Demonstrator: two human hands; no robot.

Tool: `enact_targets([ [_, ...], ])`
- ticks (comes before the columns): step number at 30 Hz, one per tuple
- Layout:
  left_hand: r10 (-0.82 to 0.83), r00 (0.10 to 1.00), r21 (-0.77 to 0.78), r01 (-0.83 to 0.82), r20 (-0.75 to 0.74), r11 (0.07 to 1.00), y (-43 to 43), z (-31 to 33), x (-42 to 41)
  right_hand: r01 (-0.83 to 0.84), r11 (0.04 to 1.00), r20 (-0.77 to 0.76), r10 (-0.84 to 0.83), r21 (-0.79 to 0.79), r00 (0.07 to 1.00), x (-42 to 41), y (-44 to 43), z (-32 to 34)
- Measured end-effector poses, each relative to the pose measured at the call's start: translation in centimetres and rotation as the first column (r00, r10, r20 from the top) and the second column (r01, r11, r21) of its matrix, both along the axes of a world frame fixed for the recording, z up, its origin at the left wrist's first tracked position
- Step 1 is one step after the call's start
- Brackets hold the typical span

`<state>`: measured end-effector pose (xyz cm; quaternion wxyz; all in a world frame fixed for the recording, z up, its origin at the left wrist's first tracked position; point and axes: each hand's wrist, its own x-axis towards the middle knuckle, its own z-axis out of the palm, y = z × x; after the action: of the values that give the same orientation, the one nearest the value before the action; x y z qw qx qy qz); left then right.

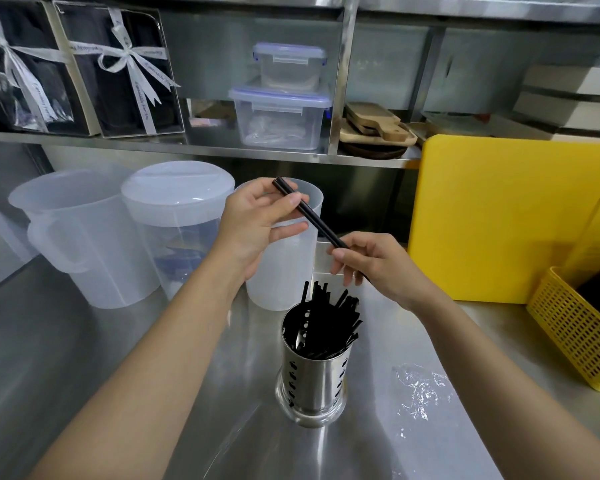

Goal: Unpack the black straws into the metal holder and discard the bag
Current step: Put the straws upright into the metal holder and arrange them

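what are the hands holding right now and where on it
One black straw, held by both hands above the metal holder: the left hand pinches its upper end, the right hand grips its lower end.

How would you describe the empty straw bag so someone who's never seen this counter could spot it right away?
Start at the steel counter and find the perforated metal holder full of black straws near its middle. Just right of the holder's base, in front of the yellow basket, lies the bag. It is the only flat, crumpled, clear film there, lying on the steel with glints of light on it.
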<state>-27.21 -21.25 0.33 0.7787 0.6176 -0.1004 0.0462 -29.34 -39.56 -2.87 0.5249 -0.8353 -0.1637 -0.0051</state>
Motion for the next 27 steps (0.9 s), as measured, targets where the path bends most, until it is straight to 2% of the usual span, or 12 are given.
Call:
enact_targets([
  [3, 0.051, 0.998, -0.053, -0.052, -0.030, 0.997, 0.1, -0.3, 0.1, 0.005, 0.999, -0.004, -0.005, 0.051, 1.000, -0.5, -0.2, 0.4],
  [6, 0.101, 0.977, -0.245, -0.146, -0.188, 0.958, 0.9, -1.1, 0.5, 0.004, 0.983, 0.011, -0.006, 0.186, 1.000, -1.2, -1.1, 0.8],
  [10, -0.010, 0.902, -0.495, -0.228, -0.431, 0.839, 1.7, -3.2, 0.4, -0.014, 0.949, 0.059, -0.005, 0.315, 0.998, -2.1, -1.7, 1.2],
  [13, -0.111, 0.840, -0.534, -0.231, -0.532, 0.813, 0.9, -4.9, -0.1, 0.002, 0.906, 0.157, -0.076, 0.423, 0.985, -2.4, -1.1, 1.5],
  [17, -0.175, 0.784, -0.430, -0.127, -0.596, 0.894, -0.5, -6.3, -1.3, 0.117, 0.845, 0.263, -0.291, 0.522, 0.920, -2.8, -0.2, 2.3],
  [19, -0.052, 0.810, -0.233, -0.105, -0.584, 0.967, -0.6, -7.0, -1.4, 0.148, 0.856, 0.321, -0.338, 0.495, 0.885, -3.1, -0.2, 2.9],
  [21, 0.166, 0.868, 0.055, -0.159, -0.467, 0.986, -0.1, -7.6, -1.3, 0.150, 0.892, 0.383, -0.328, 0.427, 0.864, -3.4, -0.4, 3.3],
  [22, 0.225, 0.887, 0.138, -0.184, -0.403, 0.973, 0.2, -7.7, -1.3, 0.148, 0.908, 0.397, -0.313, 0.393, 0.863, -3.6, -0.6, 3.4],
  [27, 0.235, 0.925, 0.225, -0.171, -0.298, 0.959, 0.9, -8.1, -1.9, 0.105, 0.970, 0.373, -0.182, 0.218, 0.910, -4.1, -1.0, 3.2],
])
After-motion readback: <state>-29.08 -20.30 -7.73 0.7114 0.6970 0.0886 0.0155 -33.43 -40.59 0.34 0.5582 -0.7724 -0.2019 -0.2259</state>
